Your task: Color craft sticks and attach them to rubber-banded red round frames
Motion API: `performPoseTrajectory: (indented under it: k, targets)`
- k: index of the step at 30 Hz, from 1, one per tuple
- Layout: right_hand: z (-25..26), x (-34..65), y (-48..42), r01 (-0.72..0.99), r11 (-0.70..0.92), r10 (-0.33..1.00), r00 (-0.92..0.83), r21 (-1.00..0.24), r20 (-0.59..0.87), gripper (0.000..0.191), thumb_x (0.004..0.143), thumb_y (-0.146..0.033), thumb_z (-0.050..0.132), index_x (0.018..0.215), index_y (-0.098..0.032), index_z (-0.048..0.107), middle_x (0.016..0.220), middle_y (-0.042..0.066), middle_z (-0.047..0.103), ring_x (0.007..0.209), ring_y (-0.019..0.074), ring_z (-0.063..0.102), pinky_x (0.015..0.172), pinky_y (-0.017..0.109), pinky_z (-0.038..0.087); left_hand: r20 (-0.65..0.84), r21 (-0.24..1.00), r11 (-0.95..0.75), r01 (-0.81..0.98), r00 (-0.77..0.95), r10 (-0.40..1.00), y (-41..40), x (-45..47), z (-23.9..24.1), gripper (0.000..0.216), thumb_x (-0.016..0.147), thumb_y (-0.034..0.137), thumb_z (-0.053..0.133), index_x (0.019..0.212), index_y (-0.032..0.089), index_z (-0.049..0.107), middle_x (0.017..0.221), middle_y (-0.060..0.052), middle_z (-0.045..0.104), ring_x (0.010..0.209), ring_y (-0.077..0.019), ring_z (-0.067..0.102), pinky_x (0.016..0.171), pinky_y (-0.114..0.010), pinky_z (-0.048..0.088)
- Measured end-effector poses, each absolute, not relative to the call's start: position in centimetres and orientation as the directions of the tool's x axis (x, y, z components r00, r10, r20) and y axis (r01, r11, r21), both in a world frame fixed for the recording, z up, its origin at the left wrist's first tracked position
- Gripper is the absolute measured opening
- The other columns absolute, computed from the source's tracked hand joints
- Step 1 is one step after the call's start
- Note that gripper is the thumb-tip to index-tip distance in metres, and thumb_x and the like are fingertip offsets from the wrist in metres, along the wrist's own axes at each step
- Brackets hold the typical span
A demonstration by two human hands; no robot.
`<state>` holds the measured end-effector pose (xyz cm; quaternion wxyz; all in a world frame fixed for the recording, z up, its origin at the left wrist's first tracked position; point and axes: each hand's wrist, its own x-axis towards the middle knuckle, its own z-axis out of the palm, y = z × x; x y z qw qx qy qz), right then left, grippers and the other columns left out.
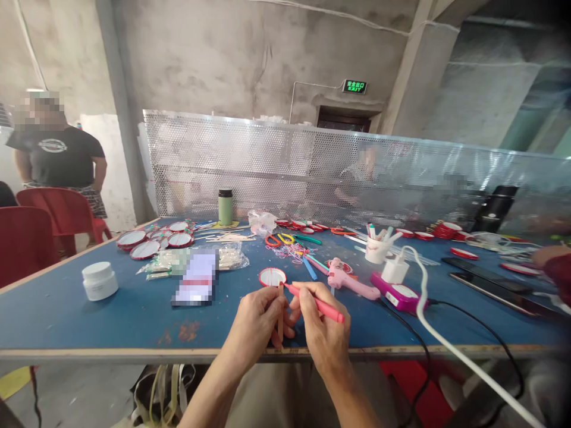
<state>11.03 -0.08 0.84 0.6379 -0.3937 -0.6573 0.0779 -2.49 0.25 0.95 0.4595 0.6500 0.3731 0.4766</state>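
My left hand [257,318] is closed round the wooden stick [281,315] of a small round red-rimmed drum-like disc [272,276], which it holds upright over the near edge of the blue table [111,315]. My right hand [322,333] pinches a pink marker pen [314,302]. The pen's tip touches the stick just below the disc. Both hands are close together, thumbs almost touching.
On the table lie a white jar [100,280], bagged sticks [223,257], several red-rimmed discs [154,241], a green flask [225,207], scissors [285,239], a pink glue gun [350,280], a charger with white cable [401,279] and phones [486,279]. A person [56,157] stands at the left by red chairs [27,238]. Another person's hand [551,258] is at the right edge.
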Motion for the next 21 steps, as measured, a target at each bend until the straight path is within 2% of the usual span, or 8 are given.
performPoseTrajectory:
  k: [12, 21]
  targets:
    - [1.02, 10.94, -0.23, 0.422, 0.687, 0.605, 0.121, -0.592, 0.787, 0.027, 0.099, -0.031, 0.048, 0.084, -0.018, 0.066, 0.064, -0.002, 0.066, 0.049, 0.0104, 0.061, 0.052, 0.02, 0.05, 0.262, 0.96, -0.28, 0.027, 0.274, 0.925, 0.31, -2.41, 1.03, 0.033, 0.093, 0.043, 0.048, 0.069, 0.02, 0.051, 0.058, 0.0, 0.067, 0.039, -0.0106, 0.057, 0.04, -0.017, 0.04]
    - [1.25, 10.79, -0.42, 0.4, 0.705, 0.615, 0.068, -0.586, 0.786, 0.027, 0.1, -0.029, 0.047, 0.086, -0.018, 0.067, 0.062, -0.002, 0.063, 0.048, 0.0109, 0.059, 0.049, 0.02, 0.05, 0.286, 0.951, -0.306, 0.035, 0.271, 0.919, 0.32, -2.5, 0.95, 0.03, 0.093, 0.037, 0.047, 0.071, 0.019, 0.055, 0.059, 0.0, 0.067, 0.04, -0.011, 0.058, 0.041, -0.018, 0.039]
